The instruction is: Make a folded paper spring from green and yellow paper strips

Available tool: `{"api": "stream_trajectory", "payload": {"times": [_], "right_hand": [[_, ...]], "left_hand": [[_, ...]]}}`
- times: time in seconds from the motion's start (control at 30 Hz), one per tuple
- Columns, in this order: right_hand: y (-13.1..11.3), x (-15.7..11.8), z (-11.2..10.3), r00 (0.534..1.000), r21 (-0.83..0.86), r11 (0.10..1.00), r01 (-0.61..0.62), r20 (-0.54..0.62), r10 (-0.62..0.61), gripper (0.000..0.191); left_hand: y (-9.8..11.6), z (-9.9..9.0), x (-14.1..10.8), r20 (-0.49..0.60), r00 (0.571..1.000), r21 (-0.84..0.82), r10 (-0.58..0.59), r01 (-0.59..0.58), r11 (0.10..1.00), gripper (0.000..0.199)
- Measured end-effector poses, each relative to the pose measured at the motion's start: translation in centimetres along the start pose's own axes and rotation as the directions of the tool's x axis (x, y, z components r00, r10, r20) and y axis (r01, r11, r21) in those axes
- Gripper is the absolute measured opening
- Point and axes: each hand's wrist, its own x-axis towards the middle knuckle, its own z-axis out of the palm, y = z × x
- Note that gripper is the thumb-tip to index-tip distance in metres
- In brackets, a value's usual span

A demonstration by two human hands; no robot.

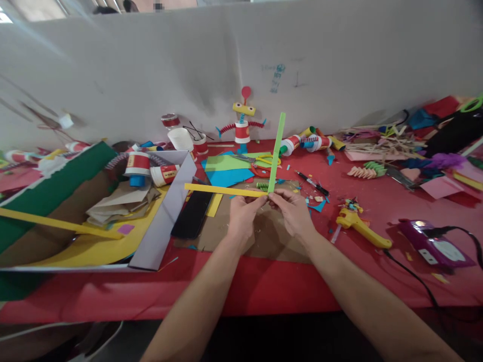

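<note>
The left hand [243,216] and right hand [292,208] pinched the meeting ends of the yellow paper strip [222,190], left of the grip, and green paper strip [277,151], beyond it, both probably light, creasable, best held there.

Left hand [242,216] pinching the yellow strip [219,189], right hand [291,210] at the green strip [278,146], ends apparently overlapping between fingertips, above brown cardboard [277,244]!

Yellow strip [222,190], light-green strip [277,151], red table covering [132,296]
</note>
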Motion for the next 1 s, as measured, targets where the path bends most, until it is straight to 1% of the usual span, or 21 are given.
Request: {"api": "stream_trajectory", "payload": {"times": [0.07, 0.1, 0.23, 0.3, 0.4, 0.53, 0.6, 0.73, 1.0], "right_hand": [[-0.1, 0.1, -0.1, 1.0, 0.034, 0.999, -0.015, -0.018, 0.015, 0.013], [-0.1, 0.2, -0.1, 0.999, 0.051, 0.998, -0.029, -0.019, 0.03, 0.014], [-0.1, 0.3, 0.0, 0.998, 0.066, 0.996, -0.058, -0.005, 0.058, 0.016], [-0.1, 0.3, 0.0, 0.998, 0.075, 0.995, -0.069, 0.0, 0.07, 0.016], [0.0, 0.2, 0.2, 0.996, 0.092, 0.992, -0.092, 0.008, 0.092, 0.017], [0.1, 0.1, 0.3, 0.996, 0.079, 0.993, -0.088, 0.019, 0.087, 0.016], [0.2, 0.1, 0.3, 0.997, 0.075, 0.994, -0.079, 0.025, 0.077, 0.016], [0.2, 0.2, 0.3, 0.997, 0.079, 0.994, -0.075, 0.012, 0.074, 0.014], [0.6, 0.1, 0.4, 0.998, 0.102, 0.993, -0.065, -0.001, 0.065, 0.013]], "left_hand": [[0.0, 0.0, 0.1, 0.056, 0.998, -0.043, -0.016, 0.019, 0.999, 0.019], [-0.1, -0.1, 0.1, 0.063, 0.998, -0.072, -0.032, 0.037, 0.997, 0.019], [-0.6, -0.4, 0.4, -0.005, 0.986, -0.212, -0.165, 0.161, 0.964, 0.017], [-0.7, -0.5, 0.5, -0.017, 0.975, -0.261, -0.221, 0.209, 0.942, 0.018], [-0.7, -0.6, 0.4, -0.013, 0.962, -0.286, -0.274, 0.259, 0.923, 0.017], [-0.5, -0.6, 0.4, -0.005, 0.942, -0.265, -0.335, 0.321, 0.909, 0.018], [-0.6, -0.6, 0.4, -0.021, 0.936, -0.255, -0.352, 0.336, 0.907, 0.018], [-1.0, -0.7, 0.6, -0.087, 0.926, -0.249, -0.366, 0.336, 0.908, 0.013], [-0.6, -0.3, 0.4, -0.081, 0.933, -0.225, -0.351, 0.326, 0.918, 0.013]]}}
